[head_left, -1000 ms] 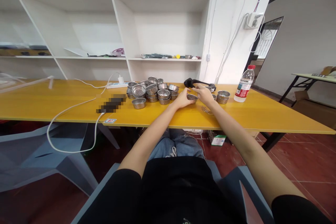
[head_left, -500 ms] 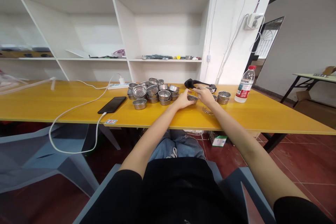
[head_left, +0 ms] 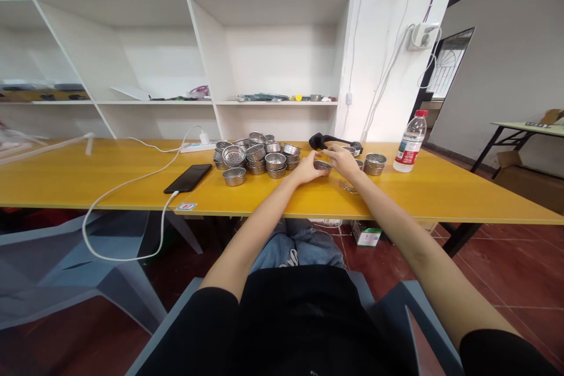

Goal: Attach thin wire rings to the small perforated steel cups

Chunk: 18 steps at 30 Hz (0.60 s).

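Observation:
My left hand (head_left: 307,170) is closed around a small perforated metal cup (head_left: 324,166) just above the yellow table. My right hand (head_left: 344,162) reaches in from the other side, its fingers pinched together over the cup's rim; whatever they grip is too small to make out. Below the right wrist lie several thin curved metal wires (head_left: 348,187). A pile of similar perforated cups (head_left: 256,153) stands left of my hands, with one cup (head_left: 234,176) apart in front. To the right are stacked cups (head_left: 375,164); another is partly hidden behind my right hand.
Behind my hands lies a black handled object (head_left: 337,141). A water bottle (head_left: 411,142) stands at the right. On the left are a phone (head_left: 188,178), its white cable (head_left: 97,200) looping off the table edge (head_left: 273,213), and a power strip (head_left: 198,145). White shelves (head_left: 282,47) rise behind.
The camera view has shifted very slightly. Both hands stay at the same cup, with almost no visible movement.

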{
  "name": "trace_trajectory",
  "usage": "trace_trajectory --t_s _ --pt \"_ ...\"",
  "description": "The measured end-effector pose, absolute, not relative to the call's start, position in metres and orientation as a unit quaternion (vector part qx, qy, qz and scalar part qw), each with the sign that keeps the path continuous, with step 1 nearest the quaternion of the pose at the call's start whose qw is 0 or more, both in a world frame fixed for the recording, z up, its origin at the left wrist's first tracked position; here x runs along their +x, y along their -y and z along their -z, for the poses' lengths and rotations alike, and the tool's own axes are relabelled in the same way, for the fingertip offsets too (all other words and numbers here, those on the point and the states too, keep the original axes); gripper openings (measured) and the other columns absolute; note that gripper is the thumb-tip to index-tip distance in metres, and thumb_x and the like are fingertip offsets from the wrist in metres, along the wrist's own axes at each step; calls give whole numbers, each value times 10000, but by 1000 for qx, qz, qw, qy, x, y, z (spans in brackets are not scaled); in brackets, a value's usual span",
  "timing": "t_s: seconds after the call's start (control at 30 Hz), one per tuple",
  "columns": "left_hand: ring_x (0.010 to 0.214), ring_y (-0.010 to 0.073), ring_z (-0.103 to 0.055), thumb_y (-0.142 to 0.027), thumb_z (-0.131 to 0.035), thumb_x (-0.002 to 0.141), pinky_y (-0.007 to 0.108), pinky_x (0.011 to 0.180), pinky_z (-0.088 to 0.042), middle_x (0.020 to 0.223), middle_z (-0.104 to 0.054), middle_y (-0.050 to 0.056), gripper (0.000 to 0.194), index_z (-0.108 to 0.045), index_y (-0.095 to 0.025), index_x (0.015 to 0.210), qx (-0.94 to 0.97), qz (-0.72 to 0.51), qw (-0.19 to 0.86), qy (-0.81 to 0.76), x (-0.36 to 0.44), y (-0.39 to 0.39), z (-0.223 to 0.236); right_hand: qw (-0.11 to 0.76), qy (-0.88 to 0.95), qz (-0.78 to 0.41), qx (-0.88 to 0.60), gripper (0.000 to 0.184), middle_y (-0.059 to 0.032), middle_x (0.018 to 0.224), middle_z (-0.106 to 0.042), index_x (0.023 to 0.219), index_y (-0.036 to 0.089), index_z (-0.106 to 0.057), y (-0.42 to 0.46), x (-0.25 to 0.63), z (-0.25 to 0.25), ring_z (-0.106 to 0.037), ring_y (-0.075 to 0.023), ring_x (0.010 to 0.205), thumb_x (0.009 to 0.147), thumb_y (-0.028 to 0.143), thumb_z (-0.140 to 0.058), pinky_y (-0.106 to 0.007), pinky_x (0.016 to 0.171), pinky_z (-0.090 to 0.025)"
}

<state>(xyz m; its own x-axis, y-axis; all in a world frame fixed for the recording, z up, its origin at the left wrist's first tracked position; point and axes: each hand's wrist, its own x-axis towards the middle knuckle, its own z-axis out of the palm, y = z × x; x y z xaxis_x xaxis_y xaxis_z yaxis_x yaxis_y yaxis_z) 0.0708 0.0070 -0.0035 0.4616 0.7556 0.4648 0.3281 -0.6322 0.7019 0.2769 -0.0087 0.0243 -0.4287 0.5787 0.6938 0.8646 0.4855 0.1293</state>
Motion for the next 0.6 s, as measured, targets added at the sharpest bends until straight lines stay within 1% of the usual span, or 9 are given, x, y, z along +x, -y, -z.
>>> trace_trajectory --t_s 0.2,0.33,0.43,0.6 --pt "1089 284 -732 -311 -958 772 480 1081 -567 1114 -773 92 692 -587 -176 1340 800 -406 301 -324 71 -9 4 272 822 241 -439 425 -128 1160 -752 1230 240 -848 6 278 -23 -691 -251 944 976 27 -583 -318 806 -513" --pt "1066 264 -731 -308 -990 745 455 1071 -570 1104 -780 81 729 -593 -193 1346 779 -423 336 -319 72 -10 5 256 832 236 -433 467 -132 1169 -760 1285 238 -838 4 278 -23 -696 -255 964 951 17 -597 -317 822 -521" --pt "1041 249 -720 -301 -1000 729 435 1057 -562 1092 -770 74 757 -585 -193 1352 767 -432 354 -316 72 -11 5 275 838 212 -421 488 -132 1142 -768 1291 229 -845 2 280 -23 -700 -255 951 945 19 -572 -324 845 -538" --pt "1013 242 -689 -293 -1008 706 410 1027 -533 1067 -732 57 774 -566 -191 1333 750 -446 374 -315 71 -12 5 335 853 170 -361 493 -128 1005 -778 1232 203 -876 -3 283 -23 -693 -249 872 927 41 -523 -337 822 -561"
